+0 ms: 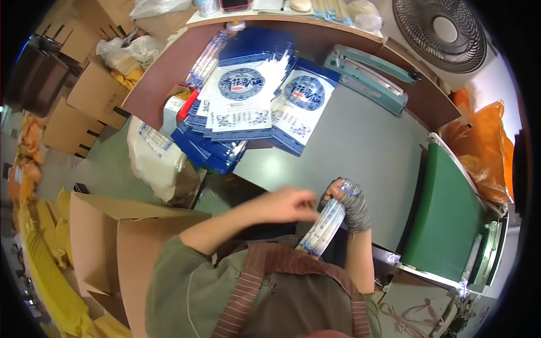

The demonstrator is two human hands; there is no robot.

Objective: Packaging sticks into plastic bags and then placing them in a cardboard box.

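Note:
My right hand (354,204), in a grey striped fingerless glove, is closed around the upper end of a bundle of wrapped chopsticks (324,228). The bundle is long and slim, in clear plastic with blue-and-white print, and slants down toward my apron. Just left of it is my left hand (293,204), smeared by motion; whether it touches the bundle I cannot tell. Farther off on the grey table (360,152) lie fanned stacks of blue-and-white printed bags (242,101), with a second stack of the same bags (301,98) to their right.
A teal bag sealer (369,79) stands at the table's back right. A red-rimmed box (180,101) sits left of the bags. An open cardboard box (132,236) is at my left, a green-topped surface (451,214) at my right. A fan (445,29) is at the far right.

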